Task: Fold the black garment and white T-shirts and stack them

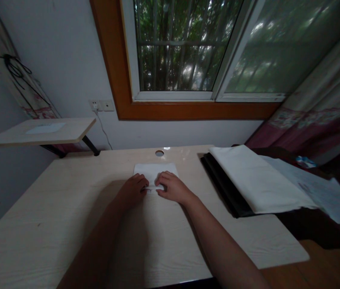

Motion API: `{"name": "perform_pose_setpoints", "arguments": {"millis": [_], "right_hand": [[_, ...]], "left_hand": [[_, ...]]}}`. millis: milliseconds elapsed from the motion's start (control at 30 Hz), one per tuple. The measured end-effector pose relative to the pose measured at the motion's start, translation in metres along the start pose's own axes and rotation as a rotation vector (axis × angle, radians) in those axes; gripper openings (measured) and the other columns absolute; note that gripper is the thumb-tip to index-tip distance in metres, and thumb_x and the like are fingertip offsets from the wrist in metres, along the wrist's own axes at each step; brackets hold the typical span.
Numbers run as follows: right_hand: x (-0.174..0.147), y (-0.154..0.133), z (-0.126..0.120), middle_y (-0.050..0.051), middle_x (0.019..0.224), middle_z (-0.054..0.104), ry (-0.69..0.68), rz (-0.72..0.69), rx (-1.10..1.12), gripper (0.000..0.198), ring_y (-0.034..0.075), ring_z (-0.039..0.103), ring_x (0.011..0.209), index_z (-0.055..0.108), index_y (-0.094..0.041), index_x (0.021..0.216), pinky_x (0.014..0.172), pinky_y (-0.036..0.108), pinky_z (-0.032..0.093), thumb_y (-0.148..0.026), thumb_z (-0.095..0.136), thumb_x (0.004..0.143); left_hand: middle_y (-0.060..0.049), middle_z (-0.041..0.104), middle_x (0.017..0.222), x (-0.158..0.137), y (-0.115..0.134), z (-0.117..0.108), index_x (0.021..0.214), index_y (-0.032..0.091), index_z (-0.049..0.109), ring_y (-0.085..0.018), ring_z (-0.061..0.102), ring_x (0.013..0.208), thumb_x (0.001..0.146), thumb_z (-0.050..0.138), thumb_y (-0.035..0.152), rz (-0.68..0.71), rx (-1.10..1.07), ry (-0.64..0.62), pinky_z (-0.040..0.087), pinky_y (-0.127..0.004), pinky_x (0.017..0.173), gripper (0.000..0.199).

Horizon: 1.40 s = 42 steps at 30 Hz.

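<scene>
A small white sheet, seemingly paper, [152,168] lies flat on the pale wooden desk [170,241], straight in front of me. Its near edge looks turned up into a narrow fold or roll. My left hand [133,188] pinches the left end of that edge, thumb towards me and fingers curled over the far side. At the right end, my right hand [173,188] grips the same edge in the same way. Between the hands a short stretch of the turned edge shows; the ends are hidden under my fingers.
On the right lies a pile with a white cloth-like sheet [257,180] over a black folder-like item [227,188]. A raised shelf [16,134] with a paper [45,128] stands at the left. The desk has a round cable hole [159,153] near its back edge, below the window.
</scene>
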State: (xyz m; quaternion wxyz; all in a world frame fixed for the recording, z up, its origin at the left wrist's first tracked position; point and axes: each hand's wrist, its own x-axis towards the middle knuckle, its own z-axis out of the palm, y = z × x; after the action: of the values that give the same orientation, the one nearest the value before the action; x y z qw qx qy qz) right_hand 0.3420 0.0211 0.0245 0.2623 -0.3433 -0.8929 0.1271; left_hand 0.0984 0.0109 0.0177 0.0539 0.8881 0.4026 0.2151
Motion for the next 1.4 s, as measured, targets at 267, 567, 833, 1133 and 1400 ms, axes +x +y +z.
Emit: {"name": "perform_pose_setpoints", "arguments": {"millis": [267, 567, 833, 1133, 1400], "right_hand": [[-0.003, -0.003, -0.003, 0.004, 0.091, 0.059, 0.025, 0.011, 0.042, 0.016, 0.021, 0.054, 0.091, 0.063, -0.022, 0.091, 0.081, 0.032, 0.044, -0.012, 0.063, 0.078], [-0.003, -0.003, -0.001, 0.002, 0.087, 0.057, -0.013, 0.009, 0.062, 0.020, 0.020, 0.053, 0.088, 0.059, -0.022, 0.086, 0.080, 0.030, 0.043, -0.009, 0.063, 0.071], [-0.003, 0.002, 0.003, 0.002, 0.087, 0.058, -0.053, 0.003, 0.052, 0.021, 0.020, 0.053, 0.088, 0.061, -0.021, 0.085, 0.082, 0.030, 0.042, -0.008, 0.065, 0.068], [-0.005, 0.005, 0.001, 0.000, 0.077, 0.056, -0.042, -0.021, 0.136, 0.013, 0.016, 0.054, 0.079, 0.061, -0.020, 0.070, 0.079, 0.027, 0.042, -0.013, 0.068, 0.079], [-0.011, 0.005, -0.004, -0.002, 0.066, 0.049, -0.018, 0.053, 0.111, 0.036, 0.011, 0.050, 0.062, 0.051, -0.020, 0.057, 0.060, 0.024, 0.034, -0.021, 0.060, 0.092]], "left_hand": [[-0.007, 0.063, 0.100, -0.004, 0.003, -0.006, 0.100, 0.021, 0.065, -0.024, 0.056, 0.098, 0.080, 0.060, 0.010, 0.027, -0.054, 0.015, 0.050, -0.039, 0.090, 0.024], [-0.007, 0.063, 0.098, -0.001, 0.004, -0.005, 0.094, 0.020, 0.063, -0.024, 0.054, 0.096, 0.081, 0.064, 0.012, 0.022, -0.049, -0.020, 0.049, -0.037, 0.085, 0.016], [-0.006, 0.062, 0.094, 0.001, 0.008, -0.003, 0.086, 0.021, 0.062, -0.022, 0.053, 0.093, 0.076, 0.055, 0.004, 0.037, -0.063, -0.055, 0.048, -0.036, 0.085, 0.021], [-0.005, 0.064, 0.088, -0.001, 0.009, -0.010, 0.075, 0.020, 0.065, -0.019, 0.056, 0.088, 0.079, 0.055, 0.007, 0.094, -0.118, -0.105, 0.046, -0.032, 0.082, 0.017], [-0.002, 0.064, 0.078, -0.006, 0.007, -0.016, 0.077, 0.019, 0.063, -0.016, 0.056, 0.072, 0.084, 0.054, 0.017, 0.049, -0.209, -0.156, 0.042, -0.029, 0.069, 0.012]]}}
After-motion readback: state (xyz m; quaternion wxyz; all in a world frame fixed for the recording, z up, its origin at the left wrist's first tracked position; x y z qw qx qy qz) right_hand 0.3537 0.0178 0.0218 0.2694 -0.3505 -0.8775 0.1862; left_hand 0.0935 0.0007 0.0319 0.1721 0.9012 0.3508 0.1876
